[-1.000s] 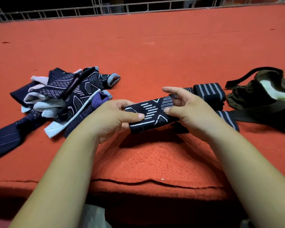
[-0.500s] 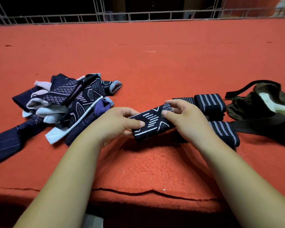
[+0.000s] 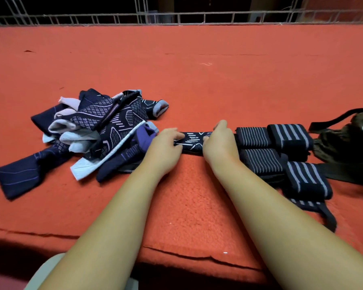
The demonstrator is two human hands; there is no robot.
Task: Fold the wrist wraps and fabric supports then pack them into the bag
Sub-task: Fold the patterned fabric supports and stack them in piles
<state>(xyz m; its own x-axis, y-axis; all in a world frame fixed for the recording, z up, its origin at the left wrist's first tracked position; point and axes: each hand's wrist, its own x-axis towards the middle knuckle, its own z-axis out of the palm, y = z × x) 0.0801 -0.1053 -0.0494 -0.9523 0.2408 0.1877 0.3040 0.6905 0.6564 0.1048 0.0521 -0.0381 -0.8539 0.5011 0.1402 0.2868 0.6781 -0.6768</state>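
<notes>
Head view: curled fingers (image 3: 175, 135) of the left hand (image 3: 165, 148) gripped one end of a folded navy support (image 3: 192, 141) patterned with white lines. The right hand (image 3: 221, 143) clasped the other end, its fingertips hidden behind the knuckles. The support sat low on the red carpet (image 3: 197, 84), nearer its front edge than its back, just beside four rolled striped wrist wraps (image 3: 262, 162). One olive bag (image 3: 342, 149) was cut off at the right edge. One tangled pile of unfolded supports (image 3: 96, 130) lay leftward, too jumbled to count.

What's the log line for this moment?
left hand, right hand: grip support | wraps: folded beside bag | pile: unfolded
</notes>
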